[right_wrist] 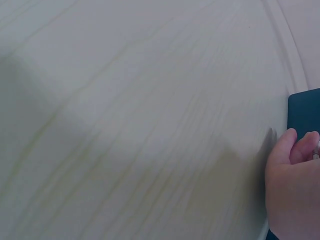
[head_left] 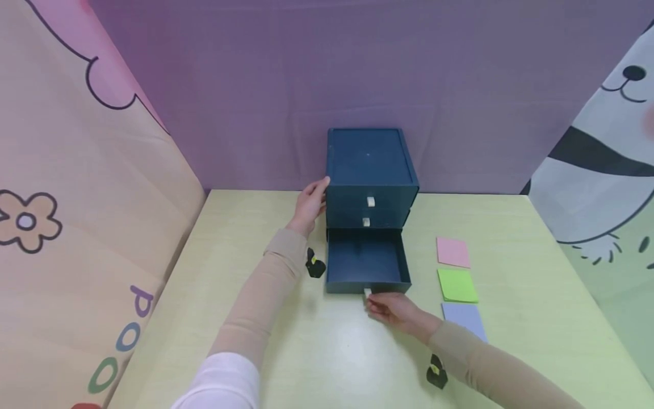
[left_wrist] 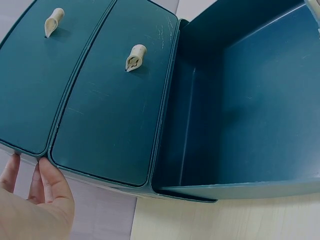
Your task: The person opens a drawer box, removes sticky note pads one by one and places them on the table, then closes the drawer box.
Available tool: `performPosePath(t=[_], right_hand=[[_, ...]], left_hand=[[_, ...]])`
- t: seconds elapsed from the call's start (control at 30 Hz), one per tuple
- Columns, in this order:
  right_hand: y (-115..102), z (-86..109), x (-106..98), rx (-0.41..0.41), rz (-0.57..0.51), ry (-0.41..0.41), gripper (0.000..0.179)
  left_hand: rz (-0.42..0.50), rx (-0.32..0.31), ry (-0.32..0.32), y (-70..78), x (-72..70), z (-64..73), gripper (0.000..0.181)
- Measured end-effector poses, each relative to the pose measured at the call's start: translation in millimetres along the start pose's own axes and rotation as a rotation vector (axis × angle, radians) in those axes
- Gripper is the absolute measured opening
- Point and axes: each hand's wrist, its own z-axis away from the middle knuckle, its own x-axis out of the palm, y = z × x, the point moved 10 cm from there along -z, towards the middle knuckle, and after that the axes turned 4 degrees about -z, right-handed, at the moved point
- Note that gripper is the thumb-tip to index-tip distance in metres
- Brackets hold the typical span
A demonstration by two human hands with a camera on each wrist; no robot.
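A dark blue cabinet of three drawers (head_left: 373, 156) stands at the back of the table, its bottom drawer (head_left: 365, 261) pulled far out, with nothing visible inside. My right hand (head_left: 398, 311) pinches the pale knob (head_left: 368, 292) on that drawer's front; in the right wrist view the hand (right_wrist: 295, 185) shows only at the right edge. My left hand (head_left: 309, 205) touches the cabinet's left side with its fingertips, which the left wrist view shows at the edge between the upper two drawers (left_wrist: 107, 100). Both upper drawers are closed.
Pink (head_left: 453, 252), green (head_left: 458, 285) and blue (head_left: 465, 319) sticky note pads lie in a column right of the cabinet. A purple cloth (head_left: 255, 102) hangs behind the table (head_left: 240, 227), and printed cloths flank it. Small black items appear beside each forearm.
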Motion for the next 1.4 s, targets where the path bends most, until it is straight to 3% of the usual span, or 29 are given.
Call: performPosePath(t=[0.23,0.7,1.4], right_hand=[[-2,-5.8,4,0.006,-0.015,-0.036,0.015],[-7,-11.8,0,0.009,-0.004,0.031,0.019],[-15,-21.8,-4,-0.022,-0.03,0.061,0.014]], left_hand=[[0.006,0.002,0.008,0.5,-0.5,-0.8,0.053],[0.001,-0.007,0.006,-1.6,0.5,-1.6,0.055],[0.026,-0.001,0.018,-1.4,-0.1,-1.9,0.052]])
